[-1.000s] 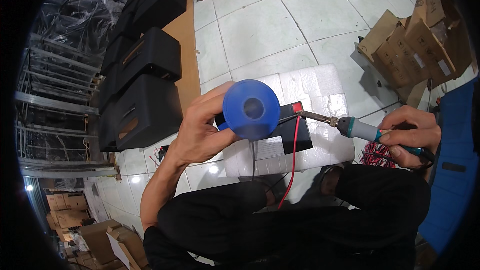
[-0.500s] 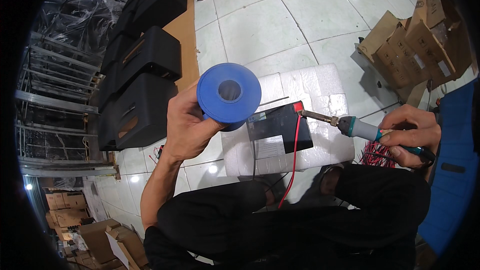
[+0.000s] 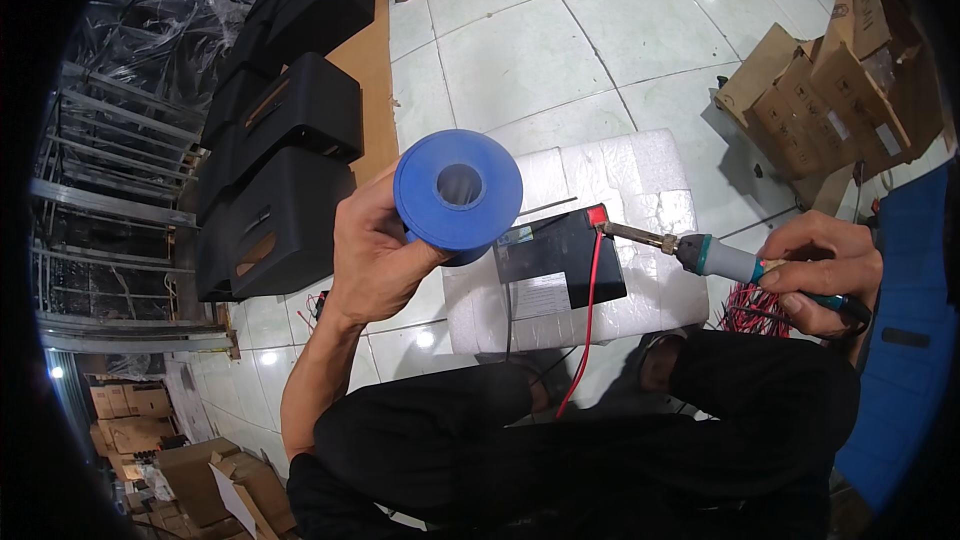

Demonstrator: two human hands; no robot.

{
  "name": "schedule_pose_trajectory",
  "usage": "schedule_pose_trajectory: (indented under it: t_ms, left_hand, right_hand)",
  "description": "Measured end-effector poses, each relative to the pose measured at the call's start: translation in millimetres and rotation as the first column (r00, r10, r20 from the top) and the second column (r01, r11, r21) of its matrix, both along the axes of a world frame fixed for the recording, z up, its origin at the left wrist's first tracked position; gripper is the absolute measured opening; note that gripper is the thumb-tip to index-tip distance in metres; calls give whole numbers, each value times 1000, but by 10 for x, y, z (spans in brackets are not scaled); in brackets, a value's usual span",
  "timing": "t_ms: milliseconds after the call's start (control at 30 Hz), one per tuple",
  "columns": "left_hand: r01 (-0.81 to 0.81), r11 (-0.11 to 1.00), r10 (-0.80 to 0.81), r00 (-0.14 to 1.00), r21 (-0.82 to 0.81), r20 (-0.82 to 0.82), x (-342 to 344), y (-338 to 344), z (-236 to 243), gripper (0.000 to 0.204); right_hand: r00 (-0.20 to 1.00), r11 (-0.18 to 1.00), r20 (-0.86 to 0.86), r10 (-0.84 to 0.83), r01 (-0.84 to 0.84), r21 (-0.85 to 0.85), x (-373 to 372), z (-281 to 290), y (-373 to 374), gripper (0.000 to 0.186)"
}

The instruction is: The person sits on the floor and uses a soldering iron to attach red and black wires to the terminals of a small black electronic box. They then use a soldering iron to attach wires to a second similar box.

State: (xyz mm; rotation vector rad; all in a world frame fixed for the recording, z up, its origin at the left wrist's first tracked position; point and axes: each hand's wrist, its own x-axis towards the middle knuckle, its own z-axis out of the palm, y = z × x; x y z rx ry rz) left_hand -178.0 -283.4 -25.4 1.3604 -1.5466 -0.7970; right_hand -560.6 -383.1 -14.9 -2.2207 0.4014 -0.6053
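Note:
My left hand (image 3: 375, 250) is closed around a blue spool (image 3: 420, 202), probably of solder, its round flange facing up. With my right hand (image 3: 825, 275) I grip the grey and teal handle of a soldering iron (image 3: 722, 258). The iron's tip meets the red terminal corner (image 3: 597, 216) of a black battery (image 3: 560, 265), where a red wire (image 3: 592, 310) is attached and runs down toward my legs. A pale label is on the battery's top. Beneath the battery lies a white foam block (image 3: 650, 180). The spool hides part of the block's left side.
Black moulded cases (image 3: 285, 225) stand in a row at the left, by a metal rack (image 3: 120, 200). An opened cardboard box (image 3: 840, 90) sits at the far right. Beside my right hand lies a bundle of red and black wires (image 3: 752, 310), with a blue panel (image 3: 905, 340) beyond it.
The spool has dipped very slightly toward me in my left hand. The soldering iron, the battery and my right hand look unchanged.

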Motion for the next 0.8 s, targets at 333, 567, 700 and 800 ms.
schedule_pose_trajectory:
  t_ms: [333, 567, 700, 800]
  left_hand:
    - [19, 1000, -19, 1000, -1, 3, 12, 1, -6, 32]
    - [8, 1000, -8, 1000, 7, -22, 13, 13, -8, 32]
    - [13, 1000, -13, 1000, 9, -2, 24, 16, -1, 33]
    - [5, 1000, -5, 1000, 7, -16, 19, 21, -9, 33]
  right_hand:
    - [1000, 1000, -10, 9, -9, 5, -11, -8, 3, 16]
    - [999, 1000, -46, 21, -22, -9, -6, 41, -2, 16]
    - [997, 999, -64, 36, -34, 23, -7, 81, -14, 21]
    - [998, 999, -60, 36, -35, 26, -3, 81, -15, 21]
